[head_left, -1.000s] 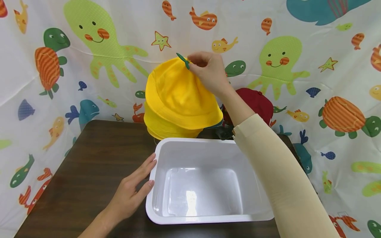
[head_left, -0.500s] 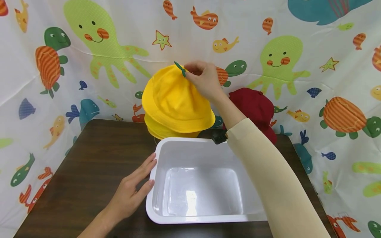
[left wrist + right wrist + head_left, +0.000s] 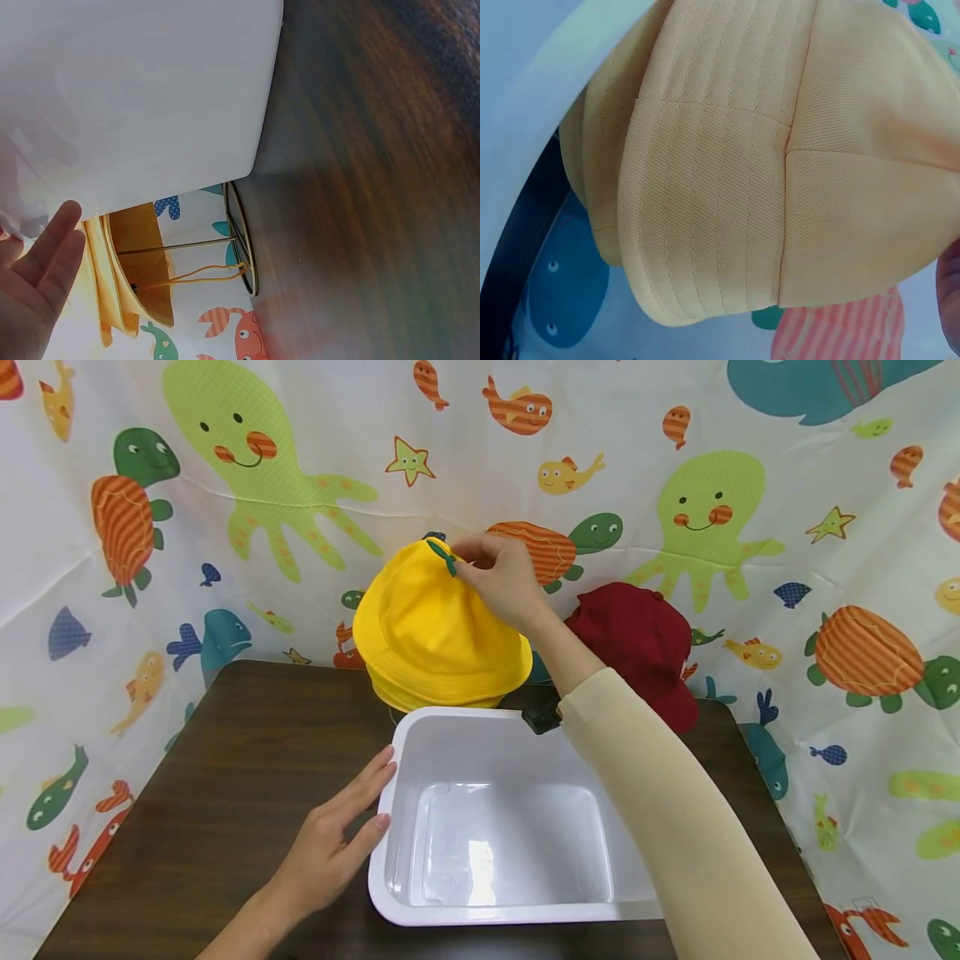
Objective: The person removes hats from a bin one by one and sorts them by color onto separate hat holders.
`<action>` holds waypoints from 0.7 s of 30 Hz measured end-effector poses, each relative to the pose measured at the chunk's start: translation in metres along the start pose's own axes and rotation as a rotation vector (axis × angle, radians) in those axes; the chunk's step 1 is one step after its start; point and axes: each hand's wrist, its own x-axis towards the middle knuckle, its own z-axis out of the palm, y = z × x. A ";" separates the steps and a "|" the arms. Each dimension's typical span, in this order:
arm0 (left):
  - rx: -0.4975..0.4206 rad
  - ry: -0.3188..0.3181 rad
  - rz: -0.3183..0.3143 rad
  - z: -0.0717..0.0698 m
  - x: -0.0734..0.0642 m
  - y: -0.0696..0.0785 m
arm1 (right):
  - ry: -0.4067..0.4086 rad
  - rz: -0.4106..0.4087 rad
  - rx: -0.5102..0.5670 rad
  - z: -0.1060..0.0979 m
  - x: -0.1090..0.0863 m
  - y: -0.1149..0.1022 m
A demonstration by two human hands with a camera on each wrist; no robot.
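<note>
My right hand (image 3: 502, 577) pinches the crown of a yellow bucket hat (image 3: 442, 627) beside its green leaf-shaped tab (image 3: 442, 558). That hat sits over at least one more yellow hat (image 3: 420, 697), whose brim shows just beneath. In the right wrist view the stitched brim (image 3: 705, 202) fills the middle, with other brims (image 3: 604, 172) stacked behind. On the left rim of a white plastic basin (image 3: 382, 860), my left hand (image 3: 322, 852) rests with its fingers extended. The left wrist view shows a wire stand (image 3: 238, 240) under the hats.
A dark red cap (image 3: 637, 643) stands at the back right, partly behind my right forearm. The basin stands on a dark wooden table (image 3: 247, 777), in front of the hats. A curtain (image 3: 300, 410) printed with sea animals hangs behind and at both sides.
My right hand has moved down and left with the yellow hat, lowering it over the hats below. More of the red cap shows. The left hand has stayed on the basin.
</note>
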 end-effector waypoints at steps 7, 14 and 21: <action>-0.005 -0.014 -0.015 0.001 -0.002 -0.004 | -0.022 0.003 -0.036 0.003 -0.002 0.005; -0.005 -0.021 -0.029 0.001 -0.002 -0.004 | -0.014 -0.004 -0.037 0.002 -0.006 0.004; 0.008 -0.021 -0.018 0.000 -0.003 -0.003 | 0.017 0.020 -0.010 -0.010 -0.015 0.000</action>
